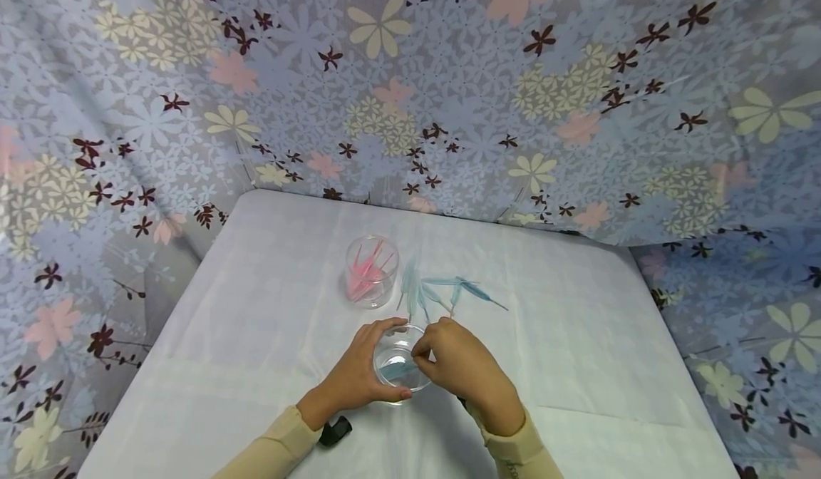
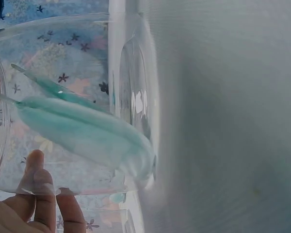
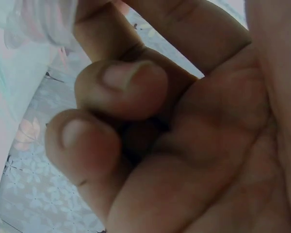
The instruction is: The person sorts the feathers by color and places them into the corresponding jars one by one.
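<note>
My left hand [image 1: 353,373] curls round a clear plastic cup [image 1: 393,347], fingers on its far side and thumb on its near side. Inside stand two light blue feathers; in the left wrist view a broad feather [image 2: 82,126] leans with its tip down by the base, and a second feather [image 2: 51,87] lies behind it. At the cup's right rim, my right hand [image 1: 465,365] pinches the broad feather's quill between thumb and finger. In the right wrist view the curled fingers [image 3: 87,145] hide the pinch.
Behind the held cup stands another clear cup [image 1: 388,295] with pink feathers [image 1: 365,276]. Several loose blue feathers [image 1: 431,294] lie to its right on the white-covered table [image 1: 596,336]. Floral cloth [image 1: 449,94] hangs behind. A black wrist device [image 1: 335,431] is by the left wrist.
</note>
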The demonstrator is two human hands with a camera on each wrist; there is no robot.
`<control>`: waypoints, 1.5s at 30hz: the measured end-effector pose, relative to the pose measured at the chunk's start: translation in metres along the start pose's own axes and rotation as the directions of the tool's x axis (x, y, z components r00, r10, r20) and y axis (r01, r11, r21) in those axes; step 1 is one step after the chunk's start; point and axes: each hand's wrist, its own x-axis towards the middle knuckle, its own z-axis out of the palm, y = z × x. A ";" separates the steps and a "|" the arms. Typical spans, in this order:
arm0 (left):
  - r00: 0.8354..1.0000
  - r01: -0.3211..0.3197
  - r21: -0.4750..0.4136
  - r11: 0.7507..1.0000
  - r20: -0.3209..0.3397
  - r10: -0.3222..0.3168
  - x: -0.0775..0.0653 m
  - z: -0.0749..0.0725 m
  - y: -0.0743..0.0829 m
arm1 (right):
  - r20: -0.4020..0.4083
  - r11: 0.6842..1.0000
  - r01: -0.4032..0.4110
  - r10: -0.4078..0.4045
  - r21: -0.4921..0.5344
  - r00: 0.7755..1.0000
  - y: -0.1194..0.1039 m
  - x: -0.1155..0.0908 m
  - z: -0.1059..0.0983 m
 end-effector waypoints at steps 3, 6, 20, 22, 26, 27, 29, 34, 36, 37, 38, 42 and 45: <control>1.000 0.003 -0.009 1.000 0.000 -0.003 0.000 0.001 -0.001 | 0.011 1.000 -0.003 0.003 -0.004 1.000 -0.001 0.000 0.002; 1.000 -0.008 -0.009 1.000 -0.002 0.008 0.000 0.002 0.000 | 0.006 1.000 -0.011 0.011 -0.017 1.000 -0.002 -0.002 0.003; 1.000 -0.014 0.002 1.000 -0.009 0.014 0.001 0.002 0.002 | -0.073 1.000 -0.007 0.008 0.013 0.997 0.000 -0.015 -0.009; 1.000 -0.016 -0.001 1.000 -0.007 0.016 0.002 0.003 0.002 | -0.101 0.998 -0.023 0.028 0.052 0.994 0.006 -0.017 -0.015; 1.000 -0.004 0.009 1.000 -0.007 0.004 0.002 0.003 0.002 | -0.196 0.978 -0.178 0.197 0.109 0.961 0.042 -0.023 -0.021; 1.000 -0.002 0.008 1.000 -0.008 0.002 0.002 0.003 0.001 | -0.220 0.965 -0.238 0.257 0.111 0.941 0.056 -0.026 -0.021; 1.000 0.005 0.013 1.000 -0.010 -0.005 0.001 0.002 0.001 | -0.250 0.924 -0.370 0.383 0.098 0.889 0.087 -0.032 -0.017; 1.000 0.022 0.013 1.000 0.004 -0.023 0.001 0.001 0.001 | -0.225 0.791 -0.611 0.601 0.033 0.767 0.156 -0.047 0.000; 0.999 0.030 0.013 0.999 0.014 -0.030 0.001 0.001 0.001 | -0.206 0.761 -0.648 0.639 0.026 0.742 0.172 -0.053 0.006; 0.999 0.030 0.013 0.999 0.016 -0.030 0.000 0.001 0.001 | -0.197 0.753 -0.657 0.649 0.029 0.735 0.177 -0.054 0.009; 0.999 0.032 0.009 0.999 0.017 -0.033 0.000 0.001 0.001 | -0.191 0.749 -0.662 0.655 0.034 0.731 0.181 -0.056 0.011; 1.000 0.028 0.010 1.000 0.003 -0.028 0.000 0.001 -0.001 | -0.192 0.754 -0.656 0.650 0.040 0.735 0.190 -0.053 0.017; 0.999 0.038 0.001 0.999 0.000 -0.038 -0.001 0.002 -0.002 | -0.189 0.746 -0.665 0.659 0.041 0.728 0.194 -0.050 0.020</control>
